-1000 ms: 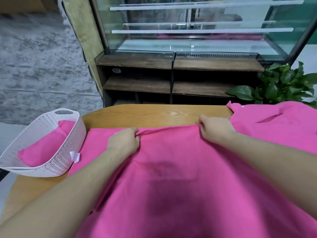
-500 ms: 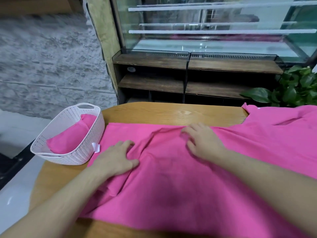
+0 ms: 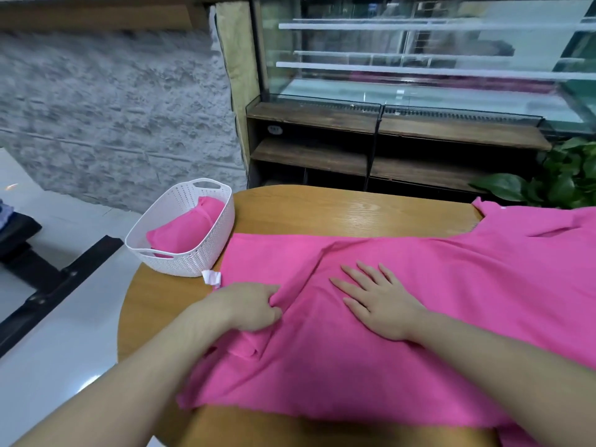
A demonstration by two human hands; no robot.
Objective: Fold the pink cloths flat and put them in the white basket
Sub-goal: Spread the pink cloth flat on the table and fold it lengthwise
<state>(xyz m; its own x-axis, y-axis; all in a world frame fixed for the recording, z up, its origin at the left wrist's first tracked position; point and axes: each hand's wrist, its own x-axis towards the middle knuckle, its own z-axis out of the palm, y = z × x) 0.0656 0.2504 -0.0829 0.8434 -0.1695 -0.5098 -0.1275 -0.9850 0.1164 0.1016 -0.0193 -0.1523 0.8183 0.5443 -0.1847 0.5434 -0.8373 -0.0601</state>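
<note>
A large pink cloth (image 3: 371, 366) lies spread over the round wooden table (image 3: 338, 211), with a small white tag (image 3: 211, 278) at its left edge. My left hand (image 3: 248, 306) pinches a raised fold of this cloth near its left side. Flat on the cloth just to the right, my right hand (image 3: 377, 301) presses down with straight fingers. More pink cloth (image 3: 532, 240) lies toward the right edge. The white basket (image 3: 193, 256) stands at the table's left rim and holds a folded pink cloth (image 3: 190, 227).
Behind the table stand dark wooden shelves (image 3: 371, 150) under a glass display case (image 3: 419, 59). A green plant (image 3: 561, 179) grows at the back right. A grey stone wall (image 3: 113, 117) and pale floor lie to the left, beyond the table's edge.
Both hands came back toward me from the cloth's far edge. My right hand flattened on the cloth, and my left hand took hold of a fold. The view shifted so the basket sits further right.
</note>
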